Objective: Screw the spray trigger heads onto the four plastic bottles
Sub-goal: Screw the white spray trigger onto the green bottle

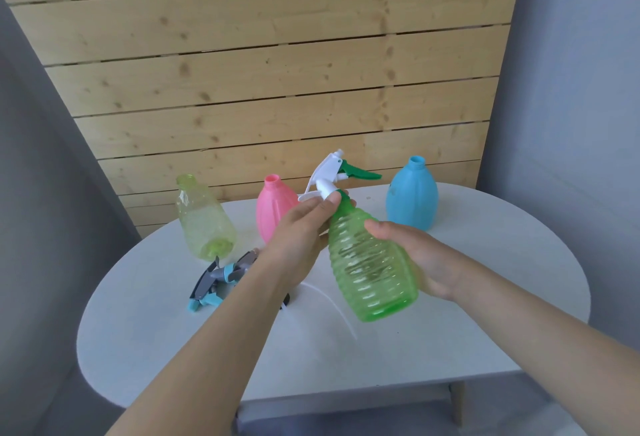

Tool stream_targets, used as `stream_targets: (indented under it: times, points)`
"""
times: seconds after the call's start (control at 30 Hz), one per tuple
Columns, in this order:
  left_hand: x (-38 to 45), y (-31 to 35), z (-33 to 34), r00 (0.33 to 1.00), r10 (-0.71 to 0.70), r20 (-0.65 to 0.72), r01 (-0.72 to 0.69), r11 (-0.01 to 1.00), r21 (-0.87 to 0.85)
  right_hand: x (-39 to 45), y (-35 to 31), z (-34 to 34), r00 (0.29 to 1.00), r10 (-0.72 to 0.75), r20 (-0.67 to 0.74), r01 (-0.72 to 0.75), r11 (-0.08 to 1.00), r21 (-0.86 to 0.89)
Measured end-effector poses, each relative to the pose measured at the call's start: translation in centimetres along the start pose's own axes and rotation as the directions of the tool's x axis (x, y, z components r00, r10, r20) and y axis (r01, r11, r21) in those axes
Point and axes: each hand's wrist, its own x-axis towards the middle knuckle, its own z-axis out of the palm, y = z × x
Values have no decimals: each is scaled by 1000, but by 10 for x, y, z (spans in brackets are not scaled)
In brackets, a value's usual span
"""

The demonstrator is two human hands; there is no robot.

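Above the table, right hand steadies the green bottle while left hand pinches the trigger head collar to twist.

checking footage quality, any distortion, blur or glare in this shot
Head view: wide-angle bending tilts the wood slat wall and curves the table edge; light is soft and even, no hard glare; the green bottle and both hands are sharp, the loose trigger heads slightly soft.

Pink bottle partly behind left hand, loose trigger heads under forearm, perhaps two
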Motion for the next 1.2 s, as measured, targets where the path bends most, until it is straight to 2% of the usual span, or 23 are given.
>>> stream_targets:
  times: [0.13,0.27,0.4,0.53,0.63,0.7,0.77,0.83,0.9,1.07,1.13,1.2]
  points:
    - [-2,3,-6,998,8,58,-10,999,36,-1,-3,-1,999,42,28,-47,981,187]
    - [-2,1,-9,997,-10,74,5,998,59,-1,-1,-4,985,162,55,-171,949,267]
    - [-1,-7,-5,1000,-13,-26,13,1000,-15,2,1,-4,985,149,88,-170,932,320]
    - [3,-7,-8,981,11,-193,-35,992,-122,2,-4,-10,987,157,20,-153,917,369]
    - [5,-8,-16,909,29,-417,-96,985,-141,-2,-4,-5,994,51,-101,-16,947,322]
    - [6,-10,-18,875,39,-482,-111,986,-121,-2,0,2,982,-63,-178,98,976,194]
    - [7,-10,-16,889,37,-456,-118,982,-150,-2,2,6,958,-163,-238,186,979,79]
    - [8,-8,-17,922,26,-387,-121,967,-223,-3,-1,5,953,-173,-251,198,977,80]
    - [7,-4,-20,950,35,-311,-110,967,-228,-4,-4,1,969,-123,-216,144,986,85]
    - [0,1,-21,986,15,-164,-44,983,-177,-5,-9,-7,983,140,-122,-141,990,4]
    - [-3,1,-20,991,17,-132,-37,987,-155,-5,-11,-12,975,189,-120,-186,982,32]
    - [-4,0,-18,990,43,-137,-61,989,-131,-5,-11,-15,977,178,-116,-167,981,98]
